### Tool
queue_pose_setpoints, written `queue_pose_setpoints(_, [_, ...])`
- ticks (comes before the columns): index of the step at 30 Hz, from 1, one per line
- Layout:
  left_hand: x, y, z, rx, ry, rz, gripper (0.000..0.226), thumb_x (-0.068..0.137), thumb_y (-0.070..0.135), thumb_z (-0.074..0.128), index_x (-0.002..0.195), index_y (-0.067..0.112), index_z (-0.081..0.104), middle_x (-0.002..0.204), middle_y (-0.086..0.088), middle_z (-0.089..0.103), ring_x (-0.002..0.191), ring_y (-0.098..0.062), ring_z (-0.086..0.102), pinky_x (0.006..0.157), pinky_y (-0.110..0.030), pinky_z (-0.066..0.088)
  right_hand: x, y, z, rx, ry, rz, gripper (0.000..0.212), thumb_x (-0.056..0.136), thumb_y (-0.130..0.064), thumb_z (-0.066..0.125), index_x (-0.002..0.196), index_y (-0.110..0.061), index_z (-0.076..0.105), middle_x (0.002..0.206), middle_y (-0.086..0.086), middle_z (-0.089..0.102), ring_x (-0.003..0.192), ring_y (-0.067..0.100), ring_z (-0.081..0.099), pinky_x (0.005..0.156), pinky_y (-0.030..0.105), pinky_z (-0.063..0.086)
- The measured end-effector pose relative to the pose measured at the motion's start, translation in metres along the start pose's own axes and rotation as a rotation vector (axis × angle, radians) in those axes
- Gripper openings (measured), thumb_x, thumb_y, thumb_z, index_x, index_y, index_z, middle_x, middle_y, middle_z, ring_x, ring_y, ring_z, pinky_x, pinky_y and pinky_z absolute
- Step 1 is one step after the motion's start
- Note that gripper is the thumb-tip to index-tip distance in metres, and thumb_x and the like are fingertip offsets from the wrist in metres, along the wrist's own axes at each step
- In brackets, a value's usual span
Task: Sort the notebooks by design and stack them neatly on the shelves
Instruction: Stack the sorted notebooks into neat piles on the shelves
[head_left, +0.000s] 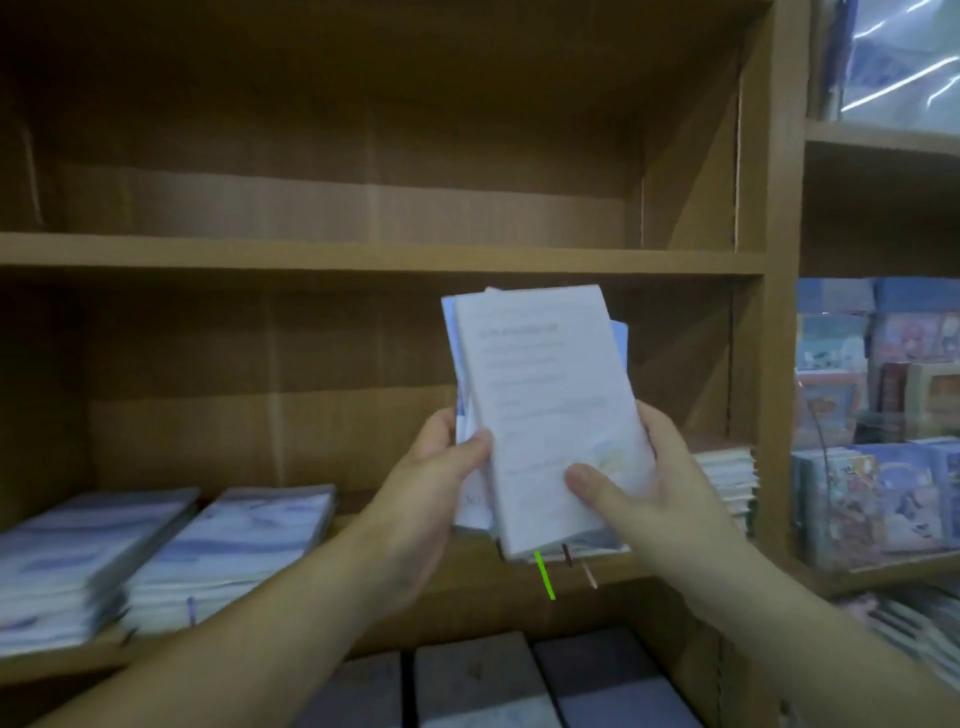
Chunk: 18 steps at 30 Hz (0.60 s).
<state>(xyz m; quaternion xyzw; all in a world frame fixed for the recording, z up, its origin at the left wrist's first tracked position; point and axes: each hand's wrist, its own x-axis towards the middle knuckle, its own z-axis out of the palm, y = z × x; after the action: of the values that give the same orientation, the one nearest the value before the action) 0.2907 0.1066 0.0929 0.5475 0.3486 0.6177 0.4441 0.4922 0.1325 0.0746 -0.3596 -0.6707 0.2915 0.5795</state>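
Both hands held a bundle (545, 415) of notebooks upright near the middle of the view, in front of the opening above the lower shelf (519, 571) and clear of its board. The left hand (436, 467) gripped the bundle at its eight o'clock edge, thumb on the front and fingers curled behind. The right hand (639, 483) gripped it at four o'clock, fingers wrapped round the side and thumb pressed on the top cover (540, 374). That cover was white with faint lines of print, too blurred to read. The notebooks behind it sat out of line, with pale blue edges showing at eleven and two o'clock. Three ribbons hung from the bundle at six o'clock: a green ribbon (544, 574), then a brown one and a tan one just to its right. On the lower shelf, at eight o'clock from the bundle, lay two flat stacks side by side with blue-and-white covers, the left stack (88, 551) touching or nearly touching the second stack (228, 545). At three o'clock, partly hidden by the right hand, a small stack (727, 478) lay against the shelf's side wall. Dark notebooks (478, 680) lay in rows on the level below, at six o'clock. The upper shelf (363, 254) ran across at twelve o'clock. A neighbouring unit (872, 499) at three o'clock held colourful covers.
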Motion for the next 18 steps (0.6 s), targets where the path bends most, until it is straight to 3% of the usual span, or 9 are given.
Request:
queue_pose_setpoints(2, [-0.015,0.005,-0.022,0.153,0.047,0.077,0.040,0.095,0.023,0.071,0.130,0.023,0.051,0.124,0.001,0.072,0.110,-0.015,0.071,0.090,-0.037,0.059,-0.008,-0.005,0.038,0.020,0.038,-0.056,0.068,0.084,-0.035,0.080,0.139,-0.041,0.041,0.125,-0.019,0.060,0.112,0.002,0.062,0.089,0.030,0.059])
queue_pose_setpoints(4, [-0.027,0.017,-0.049,0.253,0.087,0.135,0.050,0.093,0.009,0.072,0.135,0.021,0.047,0.126,-0.001,0.070,0.110,-0.014,0.070,0.092,-0.038,0.060,-0.011,-0.012,0.075,0.085,0.023,-0.091,0.062,0.087,-0.029,0.078,0.137,-0.041,0.043,0.124,-0.020,0.061,0.109,-0.003,0.062,0.083,0.022,0.058])
queue_pose_setpoints(6, [-0.037,0.033,-0.085,0.348,0.119,0.162,0.056,0.092,0.008,0.072,0.138,0.025,0.046,0.127,0.001,0.069,0.111,-0.014,0.070,0.093,-0.040,0.060,-0.007,-0.019,0.106,0.137,-0.030,-0.100,0.060,0.090,-0.023,0.075,0.138,-0.041,0.044,0.124,-0.022,0.061,0.108,-0.006,0.062,0.080,0.017,0.057])
queue_pose_setpoints(9, [-0.055,0.052,-0.139,0.650,0.233,0.191,0.070,0.081,0.043,0.080,0.141,0.040,0.045,0.132,0.008,0.059,0.114,-0.010,0.064,0.093,-0.037,0.059,0.004,-0.027,0.150,0.182,-0.155,-0.041,0.060,0.092,-0.011,0.072,0.138,-0.040,0.045,0.126,-0.018,0.063,0.113,0.004,0.063,0.088,0.030,0.059])
queue_pose_setpoints(11, [-0.064,0.054,-0.169,0.801,0.307,0.178,0.071,0.074,0.060,0.072,0.139,0.047,0.044,0.133,0.009,0.056,0.118,-0.012,0.060,0.097,-0.041,0.057,0.009,-0.032,0.182,0.183,-0.201,-0.020,0.059,0.092,-0.004,0.070,0.133,-0.039,0.044,0.128,-0.011,0.062,0.116,0.011,0.061,0.094,0.038,0.055])
queue_pose_setpoints(18, [-0.068,0.049,-0.231,0.901,0.406,0.185,0.073,0.082,0.054,0.063,0.147,0.049,0.031,0.138,0.015,0.056,0.125,-0.010,0.057,0.100,-0.047,0.055,0.031,-0.032,0.254,0.142,-0.277,0.027,0.062,0.089,-0.001,0.070,0.137,-0.029,0.043,0.127,-0.010,0.060,0.117,0.012,0.059,0.089,0.029,0.051])
